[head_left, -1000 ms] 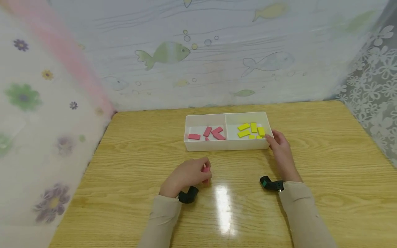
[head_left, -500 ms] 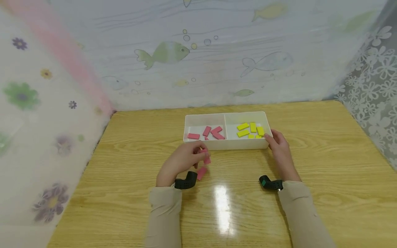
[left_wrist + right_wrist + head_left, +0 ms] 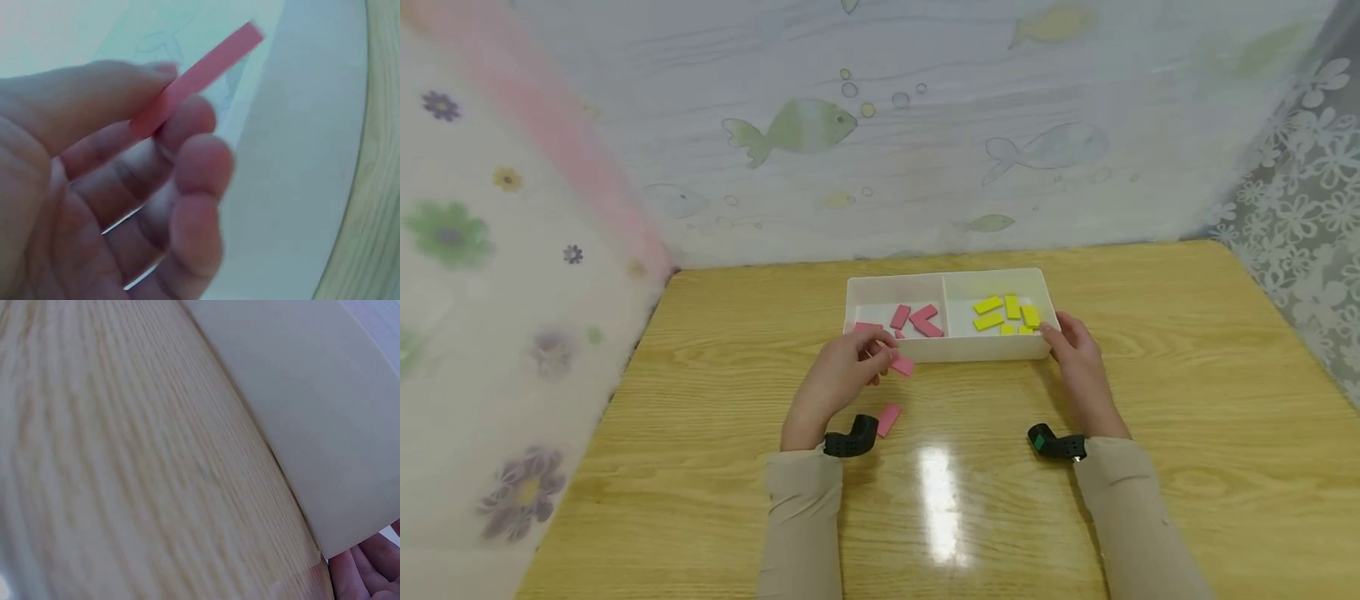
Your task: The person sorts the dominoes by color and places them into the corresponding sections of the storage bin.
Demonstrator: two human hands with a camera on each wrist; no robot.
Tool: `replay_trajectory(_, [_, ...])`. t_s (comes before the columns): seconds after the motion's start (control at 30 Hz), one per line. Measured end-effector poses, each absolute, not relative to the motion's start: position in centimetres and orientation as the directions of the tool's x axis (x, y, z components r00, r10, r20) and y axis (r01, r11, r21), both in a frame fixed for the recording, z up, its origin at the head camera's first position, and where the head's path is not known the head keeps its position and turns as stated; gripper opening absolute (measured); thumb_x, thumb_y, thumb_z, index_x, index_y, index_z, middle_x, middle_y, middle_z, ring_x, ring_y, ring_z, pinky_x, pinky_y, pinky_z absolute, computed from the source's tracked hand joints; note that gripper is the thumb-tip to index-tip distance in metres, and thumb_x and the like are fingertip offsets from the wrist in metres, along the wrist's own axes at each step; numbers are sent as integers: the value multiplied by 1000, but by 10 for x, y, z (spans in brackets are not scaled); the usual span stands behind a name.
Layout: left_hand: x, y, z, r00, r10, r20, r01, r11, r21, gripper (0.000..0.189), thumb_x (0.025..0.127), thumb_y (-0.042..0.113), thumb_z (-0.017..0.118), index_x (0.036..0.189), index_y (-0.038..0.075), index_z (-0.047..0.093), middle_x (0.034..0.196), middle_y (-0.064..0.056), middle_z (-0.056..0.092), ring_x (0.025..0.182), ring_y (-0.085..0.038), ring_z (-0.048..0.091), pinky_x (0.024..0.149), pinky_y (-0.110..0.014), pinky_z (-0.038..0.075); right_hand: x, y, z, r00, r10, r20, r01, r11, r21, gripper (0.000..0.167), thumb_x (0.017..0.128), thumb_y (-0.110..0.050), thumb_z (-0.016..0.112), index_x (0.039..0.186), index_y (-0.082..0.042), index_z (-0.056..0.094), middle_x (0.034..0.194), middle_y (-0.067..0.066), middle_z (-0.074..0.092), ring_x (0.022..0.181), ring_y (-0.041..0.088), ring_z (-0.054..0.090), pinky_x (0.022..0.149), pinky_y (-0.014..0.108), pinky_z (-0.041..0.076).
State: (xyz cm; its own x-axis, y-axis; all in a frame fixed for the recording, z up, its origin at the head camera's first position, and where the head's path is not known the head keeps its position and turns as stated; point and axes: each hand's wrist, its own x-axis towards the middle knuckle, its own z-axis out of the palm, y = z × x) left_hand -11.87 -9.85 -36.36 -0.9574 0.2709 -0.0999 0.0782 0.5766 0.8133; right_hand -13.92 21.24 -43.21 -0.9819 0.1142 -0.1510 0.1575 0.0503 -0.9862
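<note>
My left hand pinches a flat pink rectangular block between thumb and fingers, right at the front wall of a white two-compartment box. In the left wrist view the thumb and index finger grip this pink block near one end, the rest sticking out. My right hand holds the box's right front corner, thumb over the rim and fingers along the side. Another pink block lies on the table beside the left wrist. Only part of the right hand shows in the right wrist view, under the box corner.
Several pink blocks lie in the left compartment and several yellow blocks in the right one, with a divider between. The wooden table meets a fish-patterned wall covering behind the box.
My left hand has lifted a pink block from the table and carried it forward to the box front, uncovering another pink block left lying there. The right hand has stayed on the box corner.
</note>
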Motion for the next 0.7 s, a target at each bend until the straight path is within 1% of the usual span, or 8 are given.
replay_trajectory(0.1, [-122,-98,-366,-966,240,-93,53,539,841,21,87,31,56,103,17,52,80,-7,60,70,-30,58,59,-33,46,-140,212,-432,-983,109,-147,153,53,-987,67,89,-44,48,139,-7,25,142,13,25,126,20,27,103,43,22])
replay_trajectory(0.2, [-124,-98,-368,-979,185,-88,20,517,856,21,88,31,56,101,18,45,83,-6,60,68,-31,58,56,-34,44,-140,213,-432,-983,110,-147,154,63,-986,67,89,-44,48,140,-7,25,143,13,25,126,21,27,103,43,22])
replay_trajectory(0.27, [-126,-100,-370,-985,151,-84,3,502,865,20,88,31,54,100,19,44,85,-7,59,68,-31,58,55,-34,43,-140,213,-431,-983,110,-146,154,70,-986,67,89,-44,47,140,-8,24,143,12,25,126,20,27,103,43,23])
replay_trajectory(0.4, [-128,-102,-371,-993,97,-61,-5,497,868,17,89,32,54,98,21,45,90,-7,59,69,-29,58,54,-34,41,-141,213,-430,-984,109,-144,152,75,-986,67,89,-45,47,140,-8,24,143,12,25,126,20,27,103,43,23])
replay_trajectory(0.57, [-132,-104,-376,-999,40,5,25,501,865,16,87,35,55,96,22,52,87,0,57,72,-27,58,54,-33,43,-143,213,-433,-982,120,-147,156,69,-985,66,88,-45,48,139,-8,27,142,12,26,126,20,27,102,43,23])
replay_trajectory(0.63, [-133,-104,-378,-999,27,21,32,499,866,16,87,35,56,97,23,54,87,3,56,74,-26,58,55,-33,45,-142,212,-434,-981,123,-153,163,76,-984,66,88,-45,48,139,-8,27,143,11,25,127,20,26,103,43,24])
replay_trajectory(0.7, [-134,-104,-380,-1000,21,23,31,495,868,16,87,34,56,99,23,56,89,4,57,75,-26,58,57,-33,46,-141,213,-434,-980,125,-154,165,85,-983,66,89,-45,48,139,-8,26,143,11,25,127,20,26,103,42,24])
